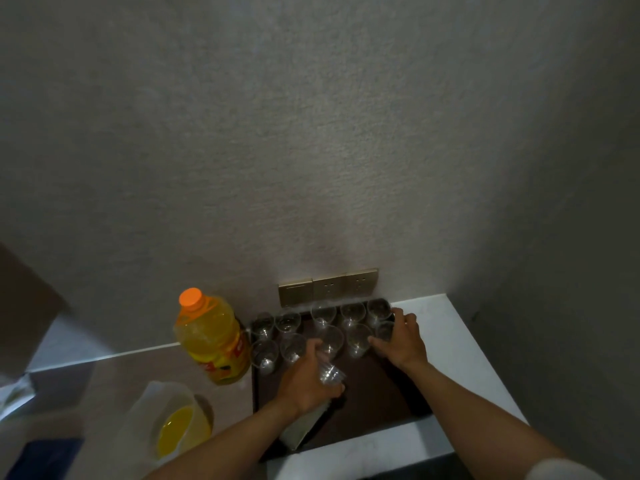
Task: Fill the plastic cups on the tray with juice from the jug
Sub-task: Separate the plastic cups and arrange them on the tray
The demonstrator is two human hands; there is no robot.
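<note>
Jug: a translucent plastic jug [173, 420] holding a pool of yellow juice stands on the counter at lower left, well apart from both hands and untouched.
Bottle: a tall clear plastic bottle of yellow juice with an orange cap [213, 337] stands upright just beside the tray's left edge.
Tray: a dark brown rectangular tray [381, 393] lies on the white counter below three brass-coloured wall sockets [329, 287].
Cups: clear plastic cups [265, 351] stand in two rows along the tray's far side; all look empty, no juice showing in any.
Left hand: the left hand [304, 379] curls round a short nested stack of clear plastic cups [330, 374], held tilted above the tray's middle.
Right hand: the right hand [401, 337] closes its fingers on the clear cup at the right end of the near row [384, 330], apparently seating it on the tray.
Step in hand: judged to be laying out cups; pouring is not yet begun.
Doing it well: set each cup upright and flat, with gaps between rims, and release gently, since such light cups probably tip at a nudge.
</note>
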